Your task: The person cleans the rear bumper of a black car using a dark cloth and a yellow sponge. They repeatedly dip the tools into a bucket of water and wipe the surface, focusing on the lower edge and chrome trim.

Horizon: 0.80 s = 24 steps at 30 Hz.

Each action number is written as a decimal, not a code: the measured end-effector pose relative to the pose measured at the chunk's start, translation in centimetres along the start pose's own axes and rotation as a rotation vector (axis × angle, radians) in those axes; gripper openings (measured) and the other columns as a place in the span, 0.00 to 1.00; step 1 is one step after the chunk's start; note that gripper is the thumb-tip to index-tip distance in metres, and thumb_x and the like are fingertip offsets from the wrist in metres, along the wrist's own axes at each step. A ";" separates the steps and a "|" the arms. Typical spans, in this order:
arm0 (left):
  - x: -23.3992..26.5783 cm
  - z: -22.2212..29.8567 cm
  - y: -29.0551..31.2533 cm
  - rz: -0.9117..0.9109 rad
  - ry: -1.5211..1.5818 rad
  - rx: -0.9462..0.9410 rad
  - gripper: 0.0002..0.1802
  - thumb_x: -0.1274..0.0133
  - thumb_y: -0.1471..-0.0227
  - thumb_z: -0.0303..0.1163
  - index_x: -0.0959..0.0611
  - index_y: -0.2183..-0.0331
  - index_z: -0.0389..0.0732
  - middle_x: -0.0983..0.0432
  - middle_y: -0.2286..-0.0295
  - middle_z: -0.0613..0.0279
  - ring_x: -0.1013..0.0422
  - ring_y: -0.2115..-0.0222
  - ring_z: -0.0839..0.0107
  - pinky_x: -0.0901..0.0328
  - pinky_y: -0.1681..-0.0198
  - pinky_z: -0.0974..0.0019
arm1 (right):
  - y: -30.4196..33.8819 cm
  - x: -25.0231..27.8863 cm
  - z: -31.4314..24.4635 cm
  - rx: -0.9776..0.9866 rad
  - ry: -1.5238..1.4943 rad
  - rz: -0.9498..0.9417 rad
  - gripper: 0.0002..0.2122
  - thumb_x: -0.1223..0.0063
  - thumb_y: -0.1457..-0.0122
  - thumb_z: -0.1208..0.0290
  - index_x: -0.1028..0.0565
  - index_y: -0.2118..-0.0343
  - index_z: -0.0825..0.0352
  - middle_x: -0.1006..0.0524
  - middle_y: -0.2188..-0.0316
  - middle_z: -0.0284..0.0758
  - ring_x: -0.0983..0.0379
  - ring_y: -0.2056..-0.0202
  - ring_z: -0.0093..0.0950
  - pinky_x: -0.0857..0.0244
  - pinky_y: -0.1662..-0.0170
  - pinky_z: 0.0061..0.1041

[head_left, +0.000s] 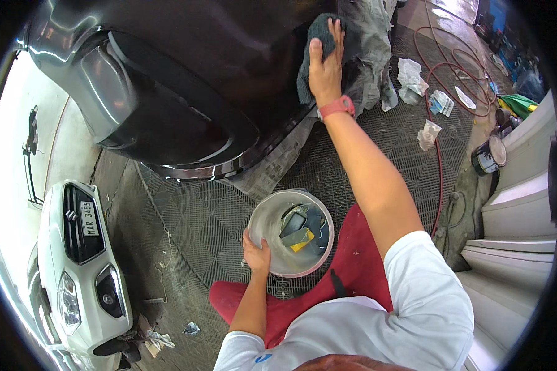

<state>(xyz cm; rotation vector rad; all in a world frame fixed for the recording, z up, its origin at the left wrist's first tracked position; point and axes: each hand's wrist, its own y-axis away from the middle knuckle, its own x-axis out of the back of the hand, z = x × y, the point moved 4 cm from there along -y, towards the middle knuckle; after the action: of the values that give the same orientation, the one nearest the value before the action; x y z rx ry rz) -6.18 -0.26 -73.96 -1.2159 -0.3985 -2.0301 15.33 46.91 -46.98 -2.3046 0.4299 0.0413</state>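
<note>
Basically, head view: R hand (327,73) flat, unclenched, on 1 grey cloth (305,75) against 1 dark car (247,59); L hand (256,255) grasping rim of 1 plastic bucket (265,216) w/ several pads (295,224), exact no. unclear; 1 white car (82,272) left of L hand.

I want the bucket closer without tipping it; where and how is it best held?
Probably hold the bucket by its rim, from left and right: the left hand is at the left edge, and the opposite edge is free. Its mouth is round and faces up, so the rim could be clasped inside and out, above the dark pad lying within.
</note>
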 end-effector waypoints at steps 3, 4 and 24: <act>0.1 -0.2 0.6 0.008 -0.009 0.001 0.41 0.36 0.45 0.28 0.33 0.33 0.37 0.26 0.39 0.38 0.29 0.39 0.38 0.34 0.34 0.46 | 8.3 -1.4 -3.6 -0.161 -0.106 -0.014 0.37 0.50 0.25 0.50 0.44 0.22 0.69 0.54 0.19 0.52 0.62 0.20 0.60 0.69 0.20 0.59; 0.3 -0.1 0.5 0.012 -0.014 -0.003 0.41 0.36 0.45 0.28 0.33 0.33 0.37 0.26 0.40 0.37 0.29 0.39 0.37 0.34 0.35 0.46 | 11.5 -1.7 -5.7 -0.154 -0.052 -0.083 0.38 0.49 0.26 0.52 0.47 0.21 0.68 0.57 0.19 0.52 0.66 0.20 0.61 0.71 0.21 0.62; 0.0 -0.9 0.3 0.069 0.073 -0.035 0.41 0.36 0.44 0.31 0.32 0.32 0.39 0.24 0.41 0.38 0.28 0.41 0.36 0.33 0.37 0.43 | 16.1 -1.4 0.4 -0.623 -0.231 -0.097 0.45 0.58 0.23 0.42 0.58 0.21 0.77 0.60 0.19 0.57 0.65 0.18 0.48 0.68 0.18 0.41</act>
<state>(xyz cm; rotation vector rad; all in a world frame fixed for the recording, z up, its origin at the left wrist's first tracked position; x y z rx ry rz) -6.51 -1.01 -74.43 -1.1571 -0.2829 -2.0228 8.93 37.30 -58.23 -2.8815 0.1989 0.4453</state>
